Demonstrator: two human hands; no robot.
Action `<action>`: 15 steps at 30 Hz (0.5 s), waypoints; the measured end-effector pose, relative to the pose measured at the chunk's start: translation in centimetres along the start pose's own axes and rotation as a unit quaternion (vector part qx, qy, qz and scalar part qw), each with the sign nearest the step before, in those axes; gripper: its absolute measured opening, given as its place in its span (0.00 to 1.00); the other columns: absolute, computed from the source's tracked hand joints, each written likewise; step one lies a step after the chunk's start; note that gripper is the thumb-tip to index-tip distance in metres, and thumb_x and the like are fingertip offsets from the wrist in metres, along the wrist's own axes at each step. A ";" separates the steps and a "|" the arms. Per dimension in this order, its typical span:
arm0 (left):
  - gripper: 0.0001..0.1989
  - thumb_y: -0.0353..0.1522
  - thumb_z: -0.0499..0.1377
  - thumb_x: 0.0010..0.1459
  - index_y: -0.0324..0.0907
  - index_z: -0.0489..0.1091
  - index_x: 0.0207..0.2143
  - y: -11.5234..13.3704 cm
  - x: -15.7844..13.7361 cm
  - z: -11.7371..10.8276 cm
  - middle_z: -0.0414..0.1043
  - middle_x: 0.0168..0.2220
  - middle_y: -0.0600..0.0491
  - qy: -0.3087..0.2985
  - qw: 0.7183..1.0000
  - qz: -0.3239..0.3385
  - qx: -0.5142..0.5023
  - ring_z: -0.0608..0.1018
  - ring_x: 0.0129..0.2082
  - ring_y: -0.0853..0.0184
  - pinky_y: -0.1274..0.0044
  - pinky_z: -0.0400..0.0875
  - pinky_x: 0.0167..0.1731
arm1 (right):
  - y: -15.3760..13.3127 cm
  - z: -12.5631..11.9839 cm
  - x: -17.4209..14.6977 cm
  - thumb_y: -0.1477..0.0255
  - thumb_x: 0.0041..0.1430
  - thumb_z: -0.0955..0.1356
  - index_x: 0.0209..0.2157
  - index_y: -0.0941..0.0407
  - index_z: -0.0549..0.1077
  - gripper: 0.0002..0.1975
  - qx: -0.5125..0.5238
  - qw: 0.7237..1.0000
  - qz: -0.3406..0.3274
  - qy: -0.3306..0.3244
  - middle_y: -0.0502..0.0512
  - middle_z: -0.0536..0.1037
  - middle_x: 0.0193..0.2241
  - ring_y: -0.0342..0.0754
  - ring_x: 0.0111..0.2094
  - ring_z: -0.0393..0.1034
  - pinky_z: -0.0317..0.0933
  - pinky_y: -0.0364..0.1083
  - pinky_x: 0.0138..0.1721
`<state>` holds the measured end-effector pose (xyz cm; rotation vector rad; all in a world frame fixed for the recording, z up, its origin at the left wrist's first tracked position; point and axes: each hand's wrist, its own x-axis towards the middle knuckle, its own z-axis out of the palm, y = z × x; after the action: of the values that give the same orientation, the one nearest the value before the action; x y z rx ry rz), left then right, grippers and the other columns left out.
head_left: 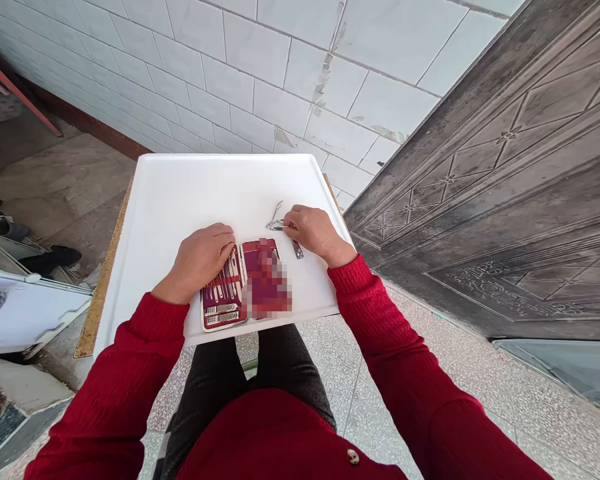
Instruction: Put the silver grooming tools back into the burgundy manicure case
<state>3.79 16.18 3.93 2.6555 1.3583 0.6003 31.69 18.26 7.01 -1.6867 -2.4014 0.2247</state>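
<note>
An open manicure case [267,244] lies near the front edge of a white tabletop [205,187]. In its left half [223,319] sit two nail clippers and several slim metal tools under a red strap. Part of its purple right half is blurred out. My left hand [200,260] is closed over the upper left corner of the case, fingers bent, covering some tools. Beyond the case, my right hand [313,230] pinches a handle of silver cuticle nippers [273,223], which lie on the tabletop. Just below that hand is a nail clipper [297,250], partly hidden by it.
The tabletop has a raised rim and stands by a white tiled wall [260,73]. A dark carved door panel [480,187] rises on the right. At the left are a shelf with shoes [55,260] and brown floor tiles. My legs [290,367] are under the front edge.
</note>
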 end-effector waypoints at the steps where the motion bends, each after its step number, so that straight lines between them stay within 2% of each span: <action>1: 0.18 0.34 0.49 0.71 0.44 0.80 0.41 0.0 0.0 0.0 0.81 0.53 0.48 -0.002 1.000 0.000 0.002 0.81 0.51 0.56 0.65 0.77 0.47 | 0.2 0.0 0.0 0.76 0.67 0.68 0.34 0.56 0.79 0.08 0.017 1.000 0.005 0.004 0.56 0.80 0.38 0.48 0.34 0.69 0.51 0.47 0.34; 4: 0.19 0.34 0.48 0.72 0.44 0.79 0.41 0.1 0.0 -0.1 0.81 0.53 0.48 -0.007 1.000 0.001 0.008 0.81 0.52 0.55 0.65 0.77 0.47 | 0.7 -0.2 -0.1 0.74 0.67 0.68 0.36 0.55 0.80 0.07 0.050 0.997 0.037 0.046 0.55 0.81 0.38 0.48 0.35 0.70 0.53 0.47 0.35; 7: 0.19 0.34 0.48 0.71 0.43 0.80 0.42 0.2 0.0 -0.2 0.81 0.53 0.47 -0.007 1.000 0.001 0.004 0.81 0.53 0.55 0.64 0.77 0.48 | 1.3 -0.2 0.0 0.77 0.65 0.67 0.38 0.55 0.81 0.09 0.049 0.993 0.070 0.083 0.56 0.81 0.39 0.49 0.36 0.71 0.55 0.47 0.36; 12: 0.19 0.34 0.48 0.71 0.44 0.80 0.42 0.4 0.0 -0.3 0.81 0.53 0.48 -0.008 1.000 -0.005 0.001 0.81 0.52 0.55 0.64 0.78 0.47 | 1.8 0.2 0.2 0.77 0.64 0.67 0.39 0.54 0.83 0.11 0.051 0.990 0.090 0.094 0.56 0.82 0.39 0.51 0.39 0.73 0.59 0.48 0.37; 15: 0.19 0.34 0.48 0.71 0.44 0.80 0.41 0.4 0.0 -0.3 0.81 0.52 0.48 -0.008 1.000 -0.004 0.004 0.81 0.52 0.56 0.65 0.78 0.47 | 2.0 0.7 0.5 0.76 0.64 0.67 0.42 0.54 0.83 0.12 0.047 0.991 0.083 0.098 0.57 0.82 0.44 0.51 0.40 0.73 0.60 0.48 0.38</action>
<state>3.95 15.94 4.31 2.6533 1.3708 0.5738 33.22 19.42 5.89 -1.7778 -2.0798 0.1849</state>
